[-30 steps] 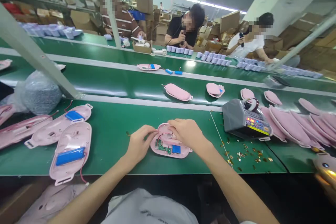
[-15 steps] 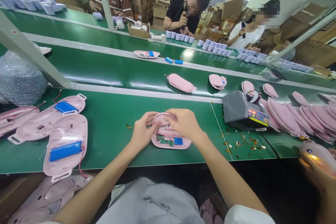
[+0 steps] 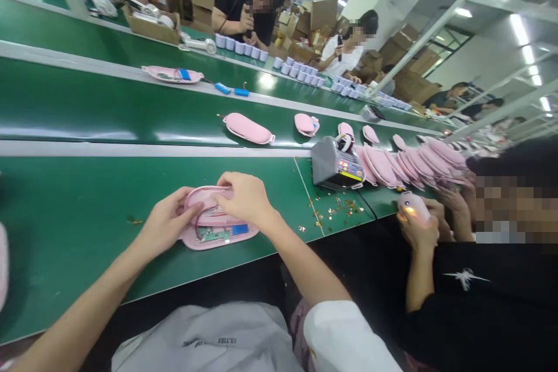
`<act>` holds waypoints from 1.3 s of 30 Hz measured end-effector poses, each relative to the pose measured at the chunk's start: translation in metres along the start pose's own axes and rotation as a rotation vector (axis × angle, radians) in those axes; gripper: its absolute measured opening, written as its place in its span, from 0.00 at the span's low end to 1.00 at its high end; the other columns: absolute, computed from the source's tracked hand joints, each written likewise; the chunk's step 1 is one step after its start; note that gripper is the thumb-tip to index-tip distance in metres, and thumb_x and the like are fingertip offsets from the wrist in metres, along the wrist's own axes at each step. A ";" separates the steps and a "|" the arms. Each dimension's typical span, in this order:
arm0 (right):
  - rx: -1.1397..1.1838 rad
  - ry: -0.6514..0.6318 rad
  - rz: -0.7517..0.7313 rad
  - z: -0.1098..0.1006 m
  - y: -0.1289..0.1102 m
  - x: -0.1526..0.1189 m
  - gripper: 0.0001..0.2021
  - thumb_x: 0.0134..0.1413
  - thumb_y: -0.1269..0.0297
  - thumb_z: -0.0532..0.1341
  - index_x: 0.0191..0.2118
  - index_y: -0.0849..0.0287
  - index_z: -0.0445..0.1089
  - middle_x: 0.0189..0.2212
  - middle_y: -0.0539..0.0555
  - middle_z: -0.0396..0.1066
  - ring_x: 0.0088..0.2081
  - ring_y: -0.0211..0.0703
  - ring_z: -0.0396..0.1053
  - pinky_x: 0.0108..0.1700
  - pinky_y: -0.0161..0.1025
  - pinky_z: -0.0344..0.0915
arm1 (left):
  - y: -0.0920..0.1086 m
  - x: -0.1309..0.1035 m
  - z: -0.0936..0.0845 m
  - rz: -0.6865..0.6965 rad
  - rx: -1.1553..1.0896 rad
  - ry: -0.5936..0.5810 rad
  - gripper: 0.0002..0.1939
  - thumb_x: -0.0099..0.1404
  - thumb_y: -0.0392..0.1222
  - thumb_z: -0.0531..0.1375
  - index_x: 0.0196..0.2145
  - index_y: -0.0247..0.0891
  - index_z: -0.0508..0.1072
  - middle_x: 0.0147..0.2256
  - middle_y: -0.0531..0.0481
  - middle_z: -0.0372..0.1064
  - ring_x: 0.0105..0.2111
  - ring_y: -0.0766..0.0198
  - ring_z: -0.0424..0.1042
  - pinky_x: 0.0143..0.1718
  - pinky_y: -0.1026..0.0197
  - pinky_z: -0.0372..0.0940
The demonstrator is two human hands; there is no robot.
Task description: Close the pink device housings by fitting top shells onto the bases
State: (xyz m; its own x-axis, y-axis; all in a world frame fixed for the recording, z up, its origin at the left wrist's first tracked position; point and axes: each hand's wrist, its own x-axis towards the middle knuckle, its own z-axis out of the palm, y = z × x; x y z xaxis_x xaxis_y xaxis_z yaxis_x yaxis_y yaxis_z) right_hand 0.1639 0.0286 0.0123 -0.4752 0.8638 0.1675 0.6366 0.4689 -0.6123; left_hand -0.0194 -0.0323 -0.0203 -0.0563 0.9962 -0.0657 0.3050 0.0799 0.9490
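Note:
A pink shell (image 3: 235, 240) lies on the green bench in front of me, with a green circuit board (image 3: 213, 235) and a blue block (image 3: 239, 229) inside it. Over its far part is a second pink shell piece (image 3: 211, 215), tilted, with its inner side showing. My left hand (image 3: 172, 218) grips the left end of this piece between thumb and fingers. My right hand (image 3: 244, 197) holds its upper right part, fingertips partly hidden behind the rim. A dark wire curves down between the two parts near my left thumb.
A grey tape machine (image 3: 333, 165) stands to the right, with gold scraps (image 3: 335, 209) before it. Pink shells (image 3: 418, 165) are piled beyond. At right, a co-worker's hands hold a lit pink device (image 3: 413, 209). Several pink pieces (image 3: 248, 128) lie on the belt ahead.
The view has turned to the right, bringing the co-worker at right into sight and most left-side shells out of it. Both hands keep their hold on the upper shell piece.

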 end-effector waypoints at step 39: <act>-0.162 -0.217 -0.404 0.018 0.001 0.022 0.09 0.63 0.66 0.54 0.33 0.56 0.69 0.50 0.53 0.69 0.51 0.47 0.65 0.49 0.45 0.66 | -0.024 -0.005 -0.001 0.053 -0.336 -0.029 0.19 0.60 0.37 0.56 0.49 0.32 0.73 0.42 0.44 0.76 0.40 0.57 0.75 0.40 0.58 0.70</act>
State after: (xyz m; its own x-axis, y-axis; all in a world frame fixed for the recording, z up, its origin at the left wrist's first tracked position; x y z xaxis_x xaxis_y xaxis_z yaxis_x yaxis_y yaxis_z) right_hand 0.1427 0.0447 0.0018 -0.8085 0.5562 0.1920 0.4531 0.7967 -0.4000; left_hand -0.0268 -0.0393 -0.0421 -0.0199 0.9996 -0.0175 -0.0234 0.0171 0.9996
